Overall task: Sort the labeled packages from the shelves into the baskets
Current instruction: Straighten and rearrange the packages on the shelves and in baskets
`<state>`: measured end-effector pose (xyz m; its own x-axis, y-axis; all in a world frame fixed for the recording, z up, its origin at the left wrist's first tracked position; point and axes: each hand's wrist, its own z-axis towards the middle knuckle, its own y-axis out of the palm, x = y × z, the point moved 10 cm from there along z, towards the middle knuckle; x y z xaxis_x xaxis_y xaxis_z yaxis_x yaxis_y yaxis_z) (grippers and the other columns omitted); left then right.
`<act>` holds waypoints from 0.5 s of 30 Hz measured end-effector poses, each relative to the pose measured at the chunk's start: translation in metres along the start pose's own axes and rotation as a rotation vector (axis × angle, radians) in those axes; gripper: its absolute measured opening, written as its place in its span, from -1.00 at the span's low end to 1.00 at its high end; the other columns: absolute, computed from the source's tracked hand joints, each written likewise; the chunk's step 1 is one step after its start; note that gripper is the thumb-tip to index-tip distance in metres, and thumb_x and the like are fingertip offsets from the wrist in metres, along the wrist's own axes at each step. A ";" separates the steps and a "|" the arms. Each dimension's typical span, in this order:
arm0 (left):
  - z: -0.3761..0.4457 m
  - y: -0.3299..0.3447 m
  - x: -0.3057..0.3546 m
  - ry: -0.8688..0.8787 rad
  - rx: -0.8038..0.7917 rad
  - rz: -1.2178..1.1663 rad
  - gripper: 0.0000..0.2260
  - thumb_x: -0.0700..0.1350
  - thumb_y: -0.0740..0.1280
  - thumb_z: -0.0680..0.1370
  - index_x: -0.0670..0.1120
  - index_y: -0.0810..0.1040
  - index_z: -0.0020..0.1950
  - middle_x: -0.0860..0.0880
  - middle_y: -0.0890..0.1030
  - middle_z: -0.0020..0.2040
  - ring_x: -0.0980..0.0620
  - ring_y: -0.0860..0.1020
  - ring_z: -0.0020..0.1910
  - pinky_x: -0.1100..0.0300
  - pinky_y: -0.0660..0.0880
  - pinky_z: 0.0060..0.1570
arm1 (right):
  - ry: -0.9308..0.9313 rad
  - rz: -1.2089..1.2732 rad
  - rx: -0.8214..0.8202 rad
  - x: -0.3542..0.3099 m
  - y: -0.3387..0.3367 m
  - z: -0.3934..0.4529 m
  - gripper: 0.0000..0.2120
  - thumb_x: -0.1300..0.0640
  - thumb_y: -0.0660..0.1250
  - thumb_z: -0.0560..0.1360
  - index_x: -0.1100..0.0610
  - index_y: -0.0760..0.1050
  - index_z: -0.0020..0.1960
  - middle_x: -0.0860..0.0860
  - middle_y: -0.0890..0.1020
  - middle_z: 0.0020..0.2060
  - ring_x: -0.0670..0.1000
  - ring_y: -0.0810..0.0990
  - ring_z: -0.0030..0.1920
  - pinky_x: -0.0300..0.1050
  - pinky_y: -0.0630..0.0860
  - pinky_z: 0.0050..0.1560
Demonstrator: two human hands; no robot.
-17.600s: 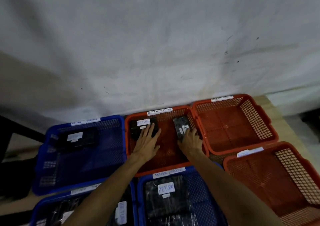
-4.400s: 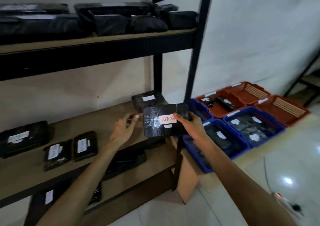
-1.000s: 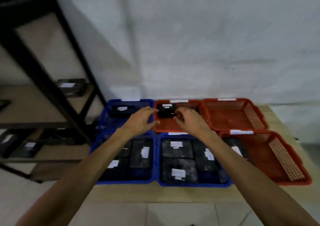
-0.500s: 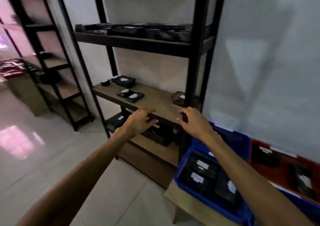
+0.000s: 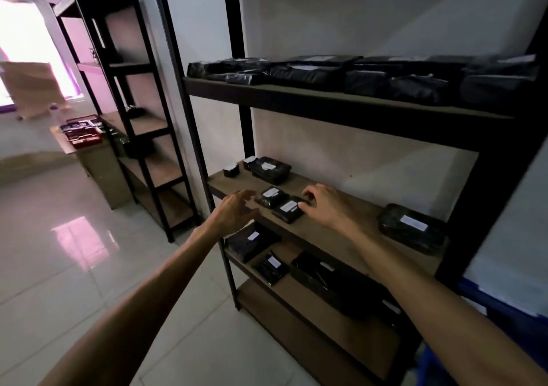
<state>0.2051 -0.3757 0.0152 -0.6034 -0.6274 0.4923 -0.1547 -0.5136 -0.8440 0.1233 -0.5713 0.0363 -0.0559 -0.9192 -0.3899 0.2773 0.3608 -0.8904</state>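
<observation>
Two small black packages with white labels lie side by side on the middle shelf: one farther back, one nearer. My right hand hovers just right of them, its fingertips at the nearer package's edge, fingers loosely curled and holding nothing. My left hand is open in front of the shelf edge, left of the packages, not touching them. A bigger black package lies at the right end of the same shelf.
More black packages sit at the shelf's back left, along the top shelf and on the lower shelf. A blue basket's corner shows at the right. A second black rack stands to the left on a glossy tiled floor.
My view has swung left from the baskets to the rack. Both empty hands have come up to the middle shelf, on either side of the two small packages.
</observation>
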 end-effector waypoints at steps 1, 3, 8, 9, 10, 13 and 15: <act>0.012 -0.002 -0.012 -0.025 0.003 -0.005 -0.53 0.02 0.41 0.55 -0.08 0.43 0.42 -0.11 0.55 0.30 0.04 0.59 0.14 0.15 0.58 0.07 | 0.014 0.001 -0.011 0.001 0.004 0.017 -0.67 -0.10 0.34 0.54 0.06 0.53 0.21 0.02 0.60 0.12 0.04 0.56 0.14 -0.02 0.53 0.11; 0.040 -0.002 -0.039 -0.065 -0.001 -0.023 -0.48 0.09 0.39 0.55 -0.07 0.40 0.45 -0.10 0.53 0.33 0.00 0.57 0.18 0.11 0.56 0.11 | 0.047 0.026 -0.013 0.003 0.013 0.054 -0.65 -0.11 0.35 0.53 0.05 0.53 0.24 0.01 0.61 0.16 0.02 0.57 0.14 0.00 0.55 0.12; 0.118 0.003 -0.098 -0.075 -0.027 0.013 -0.48 0.14 0.38 0.55 -0.04 0.41 0.45 -0.08 0.54 0.32 -0.01 0.53 0.24 0.08 0.48 0.22 | 0.145 0.021 -0.031 0.013 0.041 0.135 -0.68 -0.08 0.35 0.54 0.06 0.53 0.22 0.02 0.61 0.14 0.01 0.57 0.07 -0.06 0.54 0.04; 0.136 0.005 -0.110 -0.066 -0.029 0.022 -0.49 0.13 0.37 0.56 -0.04 0.41 0.45 -0.08 0.54 0.33 -0.02 0.52 0.25 0.08 0.47 0.22 | 0.180 0.015 -0.031 0.017 0.048 0.152 -0.69 -0.08 0.34 0.54 0.05 0.52 0.21 0.02 0.61 0.13 0.00 0.56 0.04 -0.07 0.53 0.02; 0.154 0.007 -0.122 -0.060 -0.032 0.033 -0.49 0.12 0.37 0.56 -0.05 0.41 0.45 -0.07 0.53 0.34 -0.03 0.51 0.27 0.07 0.47 0.23 | 0.220 0.013 -0.030 0.022 0.055 0.168 -0.70 -0.08 0.34 0.55 0.04 0.51 0.21 0.02 0.60 0.13 -0.01 0.54 0.02 -0.08 0.51 -0.01; 0.207 0.012 -0.158 -0.035 -0.029 0.006 -0.55 0.07 0.38 0.57 -0.07 0.45 0.40 -0.08 0.55 0.31 -0.07 0.52 0.26 0.05 0.47 0.23 | 0.369 0.057 -0.020 0.040 0.081 0.207 -0.70 -0.09 0.32 0.56 0.03 0.50 0.23 0.02 0.60 0.13 0.01 0.56 0.03 -0.09 0.48 -0.03; 0.247 0.019 -0.183 -0.022 -0.040 -0.017 -0.64 0.00 0.38 0.57 -0.09 0.50 0.33 -0.12 0.60 0.21 -0.11 0.56 0.17 0.10 0.47 0.09 | 0.481 0.079 0.000 0.052 0.097 0.227 -0.72 -0.08 0.29 0.58 0.04 0.48 0.21 0.03 0.61 0.12 0.04 0.57 0.04 -0.07 0.49 -0.01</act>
<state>0.5057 -0.4154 -0.0386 -0.5835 -0.6314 0.5108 -0.1963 -0.5006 -0.8431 0.3654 -0.6200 -0.0176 -0.4718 -0.7118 -0.5202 0.2987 0.4261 -0.8539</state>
